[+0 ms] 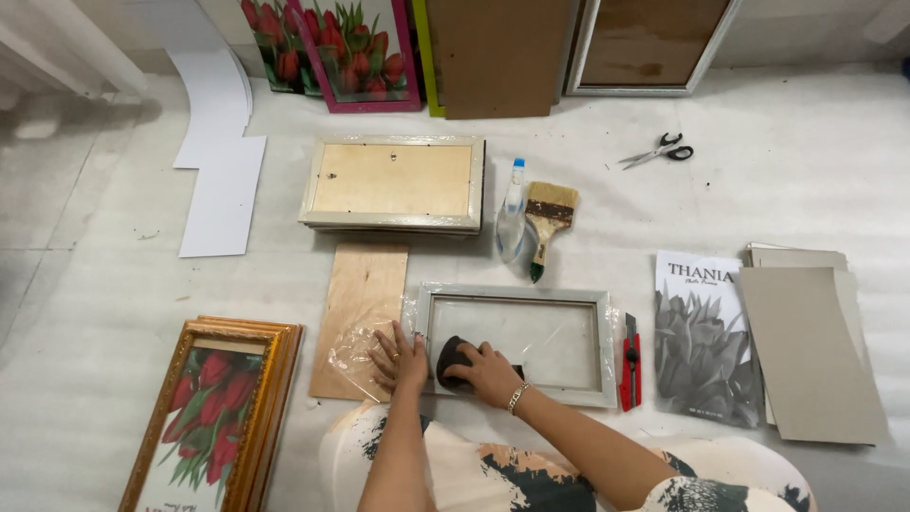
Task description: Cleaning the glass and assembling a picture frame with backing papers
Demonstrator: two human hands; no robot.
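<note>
The right hand [488, 372] curls its fingers around a dark cloth [452, 361], pressing it on the glass of a silver frame [517, 342]. The left hand [399, 357], fingers spread flat, rests on the frame's left edge.

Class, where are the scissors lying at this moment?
In the head view, the scissors lie upper right on the white floor covering, right of the paintbrush.

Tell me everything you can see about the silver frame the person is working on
The silver frame is a rectangular picture frame with a pale, slightly distressed grey-silver moulding and a clear glass pane. It lies flat on the white floor covering, long side toward the person. Crinkled clear plastic wrap clings around its left end. The left hand presses flat at its left edge, and the right hand holds a dark cloth against the glass near the lower left corner. A red utility knife lies beside its right edge.
</note>
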